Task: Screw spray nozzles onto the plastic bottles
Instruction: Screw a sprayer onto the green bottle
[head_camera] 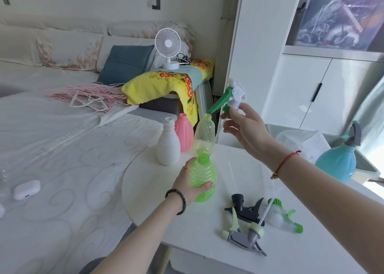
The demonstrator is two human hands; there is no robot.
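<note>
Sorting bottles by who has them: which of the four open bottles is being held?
The green ribbed bottle, gripped by the left hand. The white, pink and clear yellowish bottles stand untouched behind it.

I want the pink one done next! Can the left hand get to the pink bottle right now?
Probably not yet. The left hand is wrapped around the green bottle, and the white bottle stands partly in front of the pink bottle.

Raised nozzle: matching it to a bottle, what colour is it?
Green and white nozzle, shown by the head view.
</note>
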